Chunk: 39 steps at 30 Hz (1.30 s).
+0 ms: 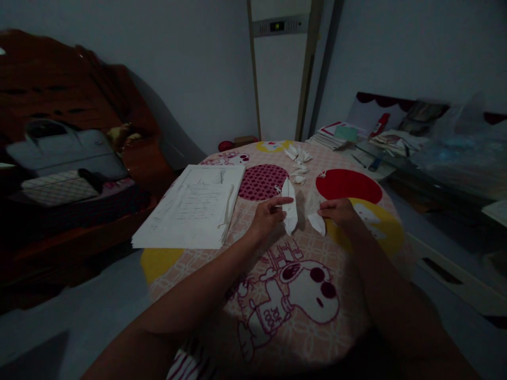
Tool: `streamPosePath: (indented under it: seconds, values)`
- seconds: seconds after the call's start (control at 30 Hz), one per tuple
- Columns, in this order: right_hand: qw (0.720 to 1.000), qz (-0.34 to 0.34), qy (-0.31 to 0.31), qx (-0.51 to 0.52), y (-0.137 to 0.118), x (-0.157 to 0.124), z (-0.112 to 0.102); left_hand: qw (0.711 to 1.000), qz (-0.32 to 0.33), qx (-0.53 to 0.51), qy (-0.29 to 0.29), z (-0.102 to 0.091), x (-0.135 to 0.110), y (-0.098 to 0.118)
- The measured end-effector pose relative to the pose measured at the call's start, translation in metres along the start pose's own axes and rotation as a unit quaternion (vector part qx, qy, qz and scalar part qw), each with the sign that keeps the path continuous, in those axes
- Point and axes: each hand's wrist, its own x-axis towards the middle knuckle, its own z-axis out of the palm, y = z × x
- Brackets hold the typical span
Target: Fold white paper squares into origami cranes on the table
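My left hand [269, 217] pinches a long folded paper [290, 217], white and pointed at both ends, held upright just above the patterned tablecloth [222, 295]. To its right, my right hand [336, 212] grips a second white folded paper [317, 222] by its right side, with the fingers closed. This one looks looser and its upper part is dim and blurred. A gap separates the two papers. Beyond them lie several small crumpled or folded white paper pieces [299, 154]. The room is dark, so fine folds are hard to make out.
A stack of written paper sheets [198, 206] lies at the table's left. Left of the table, a wooden bench [142, 163] carries a light handbag [71, 153]. On the right is a glass-topped table [400, 158] with papers and plastic bags. A tall white cabinet unit [279, 84] stands behind.
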Motion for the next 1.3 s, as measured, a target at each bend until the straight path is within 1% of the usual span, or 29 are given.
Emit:
streamPosePath:
  seconds: [0.13, 0.23, 0.3, 0.4, 0.47, 0.5, 0.57, 0.63, 0.7, 0.73, 0.8, 0.87, 0.9, 0.97, 1.03, 1.07, 1.13, 1.17, 1.3]
  values:
    - [1.000, 0.012, 0.011, -0.023, 0.003, 0.002, 0.001, 1.000, 0.023, -0.002, 0.011, 0.007, 0.004, -0.001]
    - [0.999, 0.021, 0.004, -0.028, 0.003, 0.002, 0.001, 0.999, 0.031, -0.035, 0.025, 0.011, 0.007, -0.008]
    - [0.999, 0.023, 0.005, -0.029, 0.002, 0.001, 0.001, 0.998, 0.034, -0.051, 0.023, 0.012, 0.009, -0.013]
    - [0.999, 0.010, 0.009, -0.035, 0.000, 0.000, 0.001, 0.998, 0.039, -0.037, 0.023, 0.010, 0.009, -0.018]
    - [0.999, -0.011, 0.024, -0.046, -0.002, 0.000, 0.001, 0.998, 0.046, -0.016, 0.028, 0.008, 0.009, -0.018]
    - [0.997, -0.025, 0.043, -0.053, -0.004, 0.000, 0.002, 0.998, 0.049, -0.008, 0.030, 0.007, 0.009, -0.018]
    - [0.990, -0.063, 0.110, -0.062, -0.009, -0.002, 0.002, 0.998, 0.055, 0.001, 0.030, 0.005, 0.008, -0.017]
    - [0.973, -0.120, 0.193, -0.045, -0.016, -0.005, 0.001, 0.998, 0.058, 0.000, 0.024, 0.004, 0.007, -0.017]
    - [0.953, -0.170, 0.252, 0.002, -0.025, -0.010, 0.000, 0.998, 0.058, -0.006, 0.020, 0.003, 0.007, -0.017]
    - [0.945, -0.183, 0.268, 0.026, -0.030, -0.013, 0.000, 0.998, 0.057, -0.008, 0.020, 0.002, 0.006, -0.017]
    - [0.940, -0.186, 0.282, 0.058, -0.039, -0.022, 0.002, 0.998, 0.053, -0.012, 0.023, 0.001, 0.006, -0.017]
    - [0.943, -0.179, 0.272, 0.068, -0.047, -0.032, 0.007, 0.998, 0.050, -0.012, 0.028, 0.000, 0.005, -0.017]
    - [0.950, -0.178, 0.248, 0.066, -0.050, -0.038, 0.011, 0.998, 0.050, -0.012, 0.030, -0.001, 0.005, -0.017]
    - [0.974, -0.174, 0.141, 0.042, -0.053, -0.049, 0.023, 0.998, 0.051, -0.010, 0.029, -0.001, 0.003, -0.016]
    - [0.984, -0.175, 0.034, 0.005, -0.052, -0.058, 0.036, 0.998, 0.053, -0.009, 0.025, -0.001, 0.002, -0.015]
    - [0.985, -0.171, 0.007, 0.003, -0.051, -0.061, 0.042, 0.998, 0.053, -0.008, 0.022, -0.001, 0.001, -0.014]
    - [0.988, -0.151, -0.029, 0.025, -0.048, -0.063, 0.051, 0.998, 0.055, -0.009, 0.014, 0.000, -0.001, -0.012]
    - [0.989, -0.136, -0.034, 0.046, -0.046, -0.063, 0.053, 0.998, 0.057, -0.007, 0.011, 0.000, -0.002, -0.012]
    - [0.988, -0.050, -0.055, 0.137, -0.046, -0.058, 0.052, 0.997, 0.074, 0.016, 0.008, 0.001, -0.003, -0.009]
